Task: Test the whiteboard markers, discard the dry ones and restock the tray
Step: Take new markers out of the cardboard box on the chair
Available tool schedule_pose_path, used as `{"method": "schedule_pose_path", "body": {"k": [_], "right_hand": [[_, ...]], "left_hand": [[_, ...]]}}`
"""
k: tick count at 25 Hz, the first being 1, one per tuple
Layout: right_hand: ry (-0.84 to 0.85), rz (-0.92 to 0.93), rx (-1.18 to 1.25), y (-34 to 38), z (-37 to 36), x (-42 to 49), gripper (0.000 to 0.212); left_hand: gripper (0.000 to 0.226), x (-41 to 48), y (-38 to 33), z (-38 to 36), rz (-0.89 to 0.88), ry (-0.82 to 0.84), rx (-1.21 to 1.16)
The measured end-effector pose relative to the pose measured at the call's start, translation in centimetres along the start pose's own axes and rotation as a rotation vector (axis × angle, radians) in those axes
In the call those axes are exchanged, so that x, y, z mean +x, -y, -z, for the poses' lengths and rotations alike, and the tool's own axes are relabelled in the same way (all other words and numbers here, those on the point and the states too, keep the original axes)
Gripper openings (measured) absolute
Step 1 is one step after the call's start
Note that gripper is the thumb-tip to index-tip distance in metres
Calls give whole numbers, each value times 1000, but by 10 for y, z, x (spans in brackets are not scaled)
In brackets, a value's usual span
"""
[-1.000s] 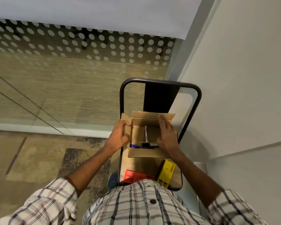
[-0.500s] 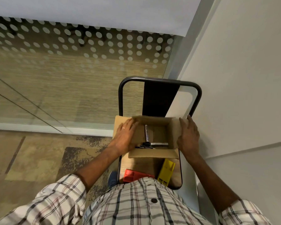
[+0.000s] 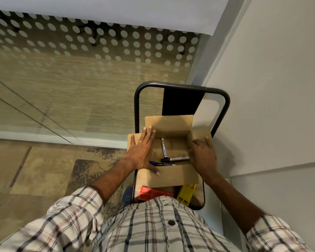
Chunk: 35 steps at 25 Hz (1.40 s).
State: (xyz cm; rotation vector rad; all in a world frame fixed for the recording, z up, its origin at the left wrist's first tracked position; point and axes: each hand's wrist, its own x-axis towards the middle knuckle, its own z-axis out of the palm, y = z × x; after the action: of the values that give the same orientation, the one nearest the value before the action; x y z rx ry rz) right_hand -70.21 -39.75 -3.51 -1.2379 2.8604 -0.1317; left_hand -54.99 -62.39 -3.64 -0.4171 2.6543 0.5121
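Note:
An open cardboard box (image 3: 171, 174) stands on a cart shelf below me, all its flaps folded outward. Inside lie three markers: one upright marker (image 3: 164, 148) with a blue label, one grey marker (image 3: 178, 158) lying crosswise, and a blue marker (image 3: 160, 164) along the near wall. My left hand (image 3: 141, 151) lies flat with straight fingers on the box's left flap, thumb on the near flap. My right hand (image 3: 203, 154) rests on the right flap, fingers bent over the box's right edge.
The cart's black tube handle (image 3: 180, 85) arches beyond the box. A red block (image 3: 153, 193) and a yellow block (image 3: 186, 194) lie on the shelf (image 3: 198, 199) near my shirt. A glass wall with white dots is left, a white wall right.
Both hands pushed the box flaps outward and down. The box went from half shut to fully open, showing the markers. The far flap now stands up flat.

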Motion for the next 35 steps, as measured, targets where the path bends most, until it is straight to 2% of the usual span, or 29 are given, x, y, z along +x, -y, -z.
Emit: {"method": "schedule_pose_path", "body": {"k": [2,6,8,10,13,16,19,23,28,33,35], "right_hand": [[131,14,62,9,-3,3,27],[565,61,292,30,-25,22,41],[658,36,339,29,-34,38,48],[709,80,289,29,-41,48,45],[695,209,159,36,-54,52,42],[690,227,193,38,-61,53,55],[605,252,228,32,-62,58,66],[443,404,104,32,-47,66,53],[453,624,-24,36,-45,70,51],[538,488,-3,38,-57,75,52],[527,520,-23,36,-59,78,53]], "left_hand": [[171,-2,-2,1,18,18,-3],[167,-5,-12,4,36,66,-46],[164,-8,-14,5,49,70,-62],[161,-8,-14,6,51,70,-72],[161,-8,-12,1,52,64,-90],[162,-9,-8,-9,55,28,-132],[163,-8,-6,-14,49,8,-147],[162,-5,-5,-14,45,20,-134],[160,-6,-6,-12,50,27,-104],[158,-8,-9,-12,59,29,-109],[159,-7,-9,-11,61,29,-105]]}}
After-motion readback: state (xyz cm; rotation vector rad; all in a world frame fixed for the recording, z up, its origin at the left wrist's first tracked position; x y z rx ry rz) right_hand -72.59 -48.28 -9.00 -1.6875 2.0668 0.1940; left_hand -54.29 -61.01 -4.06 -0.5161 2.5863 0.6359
